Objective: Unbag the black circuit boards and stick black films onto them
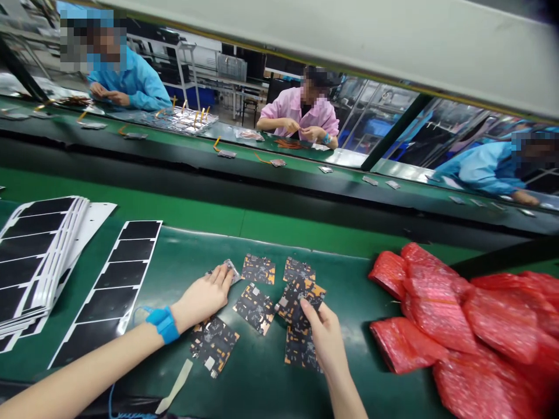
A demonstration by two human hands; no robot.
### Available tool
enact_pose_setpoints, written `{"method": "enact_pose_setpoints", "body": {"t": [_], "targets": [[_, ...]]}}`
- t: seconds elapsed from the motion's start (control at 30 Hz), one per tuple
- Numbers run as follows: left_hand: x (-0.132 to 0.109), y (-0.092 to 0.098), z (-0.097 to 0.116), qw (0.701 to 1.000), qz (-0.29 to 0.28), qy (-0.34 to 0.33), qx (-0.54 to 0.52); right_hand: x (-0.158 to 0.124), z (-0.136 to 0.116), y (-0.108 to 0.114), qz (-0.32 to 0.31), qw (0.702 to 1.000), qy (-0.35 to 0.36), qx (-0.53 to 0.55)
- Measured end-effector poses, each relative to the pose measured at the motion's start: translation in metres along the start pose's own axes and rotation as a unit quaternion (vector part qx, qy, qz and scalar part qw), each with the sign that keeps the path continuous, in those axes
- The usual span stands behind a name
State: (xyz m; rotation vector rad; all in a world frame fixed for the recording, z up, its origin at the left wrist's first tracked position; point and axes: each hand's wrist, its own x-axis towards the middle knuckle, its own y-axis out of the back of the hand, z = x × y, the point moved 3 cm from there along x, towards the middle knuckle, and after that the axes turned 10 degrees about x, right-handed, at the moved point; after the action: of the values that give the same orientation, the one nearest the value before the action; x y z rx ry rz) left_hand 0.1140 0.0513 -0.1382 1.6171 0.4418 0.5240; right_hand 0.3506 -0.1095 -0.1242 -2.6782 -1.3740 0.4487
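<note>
Several black circuit boards with orange patches [254,308] lie scattered on the green bench mat [262,384]. My left hand [203,295] rests palm down, its fingertips on a small silver-coloured piece [232,270]. A blue wrist strap [162,324] circles my left wrist. My right hand [325,340] is pinching the edge of a black circuit board [301,301], which overlaps another board [300,349] below it. The undersides of both hands are hidden.
A stack of black sheets on white backing [35,250] and a single sheet [107,297] lie at left. Red plastic bags [449,308] are heaped at right. A pale spatula [174,387] lies near the front edge. Three co-workers [301,110] sit beyond a second green bench [262,157].
</note>
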Motion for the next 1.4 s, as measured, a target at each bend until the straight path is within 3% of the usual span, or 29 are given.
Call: {"method": "enact_pose_setpoints", "body": {"t": [0.17, 0.3, 0.37, 0.47, 0.53, 0.63, 0.77, 0.87, 0.93, 1.07, 1.2, 1.27, 1.4], "targets": [[0.017, 0.011, -0.04, 0.99, 0.053, 0.109, -0.066, 0.001, 0.0, -0.012, -0.006, 0.999, 0.04, 0.022], [0.018, 0.014, -0.063, 0.974, 0.131, 0.178, -0.055, 0.0, 0.004, -0.016, -0.025, 0.999, 0.044, -0.015], [0.016, 0.015, -0.072, 0.98, 0.136, 0.138, -0.042, 0.0, 0.005, -0.016, -0.041, 0.998, 0.037, -0.019], [0.015, 0.014, -0.084, 0.997, 0.066, -0.007, -0.04, 0.0, 0.005, -0.017, -0.065, 0.997, 0.044, -0.003], [0.014, 0.011, -0.088, 0.997, 0.028, -0.059, -0.034, 0.0, 0.006, -0.023, -0.085, 0.995, 0.047, 0.011], [0.018, 0.003, -0.08, 0.999, 0.025, -0.03, -0.004, 0.0, 0.013, -0.047, -0.113, 0.99, 0.076, -0.019], [0.032, -0.001, -0.061, 0.997, 0.052, 0.043, 0.028, 0.005, 0.032, -0.105, -0.138, 0.968, 0.138, -0.16], [0.036, 0.009, -0.062, 0.993, 0.076, 0.08, 0.029, 0.011, 0.04, -0.142, -0.14, 0.946, 0.167, -0.24], [0.029, 0.02, -0.061, 0.991, 0.097, 0.091, 0.026, 0.017, 0.034, -0.151, -0.132, 0.92, 0.206, -0.306], [-0.005, 0.029, -0.03, 0.992, 0.124, 0.026, 0.025, 0.036, 0.011, -0.132, -0.129, 0.854, 0.284, -0.417], [-0.033, 0.018, 0.012, 0.988, 0.128, -0.076, 0.039, 0.054, 0.007, -0.1, -0.176, 0.787, 0.317, -0.498], [-0.041, 0.013, 0.015, 0.986, 0.126, -0.095, 0.048, 0.058, 0.012, -0.09, -0.203, 0.758, 0.329, -0.526], [-0.051, 0.013, -0.005, 0.988, 0.115, -0.089, 0.058, 0.063, 0.017, -0.083, -0.227, 0.723, 0.351, -0.551]]}}
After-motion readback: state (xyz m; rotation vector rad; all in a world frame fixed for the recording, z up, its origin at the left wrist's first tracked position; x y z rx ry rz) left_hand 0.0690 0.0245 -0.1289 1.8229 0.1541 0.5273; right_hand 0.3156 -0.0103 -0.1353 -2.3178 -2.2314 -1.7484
